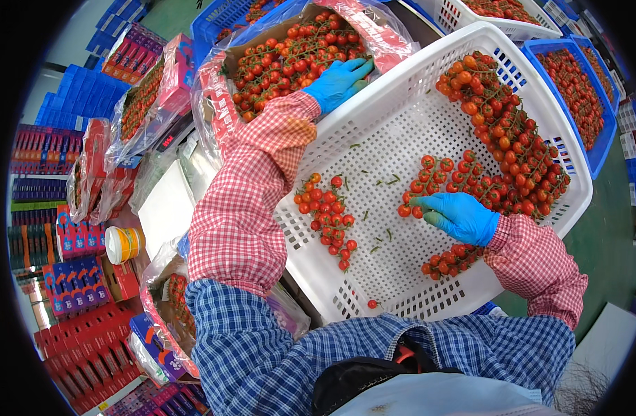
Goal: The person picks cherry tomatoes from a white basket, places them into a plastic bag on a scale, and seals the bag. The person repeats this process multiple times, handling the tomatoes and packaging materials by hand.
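Note:
My left hand (343, 83), in a blue glove, rests with fingers apart at the near edge of a plastic-lined carton (216, 99). Beneath and beside it lie vine cherry tomatoes (297, 65) in rows. My right hand (461, 216), also gloved in blue, is over a white perforated plastic crate (396, 125). Its fingertips touch a small truss of cherry tomatoes (426, 179); whether they grip the stem cannot be seen. A larger heap of trusses (505, 130) lies along the crate's right side. Another truss (328, 213) lies at its left, and a shorter one (449, 261) below my right hand.
Green stem bits (388, 181) and a loose tomato (372, 303) lie on the crate floor. Blue crates of tomatoes (572, 93) stand at the right. Bagged cartons (151, 99), a white-and-yellow tub (123, 244) and stacked printed boxes (84, 353) are at the left.

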Available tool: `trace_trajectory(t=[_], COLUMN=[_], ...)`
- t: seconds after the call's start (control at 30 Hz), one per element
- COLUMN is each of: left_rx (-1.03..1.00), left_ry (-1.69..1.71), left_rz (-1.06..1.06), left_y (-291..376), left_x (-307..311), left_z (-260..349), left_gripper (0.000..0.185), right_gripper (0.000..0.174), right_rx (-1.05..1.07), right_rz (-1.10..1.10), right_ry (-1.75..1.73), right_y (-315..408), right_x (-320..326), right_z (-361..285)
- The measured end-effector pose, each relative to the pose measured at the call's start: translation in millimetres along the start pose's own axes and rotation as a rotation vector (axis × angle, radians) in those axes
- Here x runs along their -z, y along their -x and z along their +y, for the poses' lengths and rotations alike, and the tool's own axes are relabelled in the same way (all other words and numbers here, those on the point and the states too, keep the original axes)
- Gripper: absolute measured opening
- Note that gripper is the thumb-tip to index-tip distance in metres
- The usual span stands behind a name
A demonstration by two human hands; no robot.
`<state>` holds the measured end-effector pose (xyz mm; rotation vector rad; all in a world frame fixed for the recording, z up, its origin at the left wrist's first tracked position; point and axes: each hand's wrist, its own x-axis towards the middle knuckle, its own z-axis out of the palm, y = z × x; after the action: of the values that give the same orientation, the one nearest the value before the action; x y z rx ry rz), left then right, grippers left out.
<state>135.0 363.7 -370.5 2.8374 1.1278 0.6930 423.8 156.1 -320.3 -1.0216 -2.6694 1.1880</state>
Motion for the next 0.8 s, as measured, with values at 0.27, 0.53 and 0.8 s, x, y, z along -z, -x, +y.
trace_trajectory(t=[0.27, 0.53, 0.8], left_rx=[-0.017, 0.361, 0.580], left_ry=[0.327, 0.070, 0.082], left_rz=[0.075, -0.252, -0.103], left_y=[0, -52, -55], left_x=[14, 33, -1], left_z=[-12, -24, -62], left_gripper=[0.035, 0.046, 0.037], right_gripper=[0.043, 0.043, 0.041], right_rx=[-0.006, -0.010, -0.023], right_rz=[0.002, 0.006, 0.022], right_ry=[-0.013, 0.016, 0.073], right_y=[0, 2, 6], right_x=[2, -2, -4], right_z=[-4, -10, -9])
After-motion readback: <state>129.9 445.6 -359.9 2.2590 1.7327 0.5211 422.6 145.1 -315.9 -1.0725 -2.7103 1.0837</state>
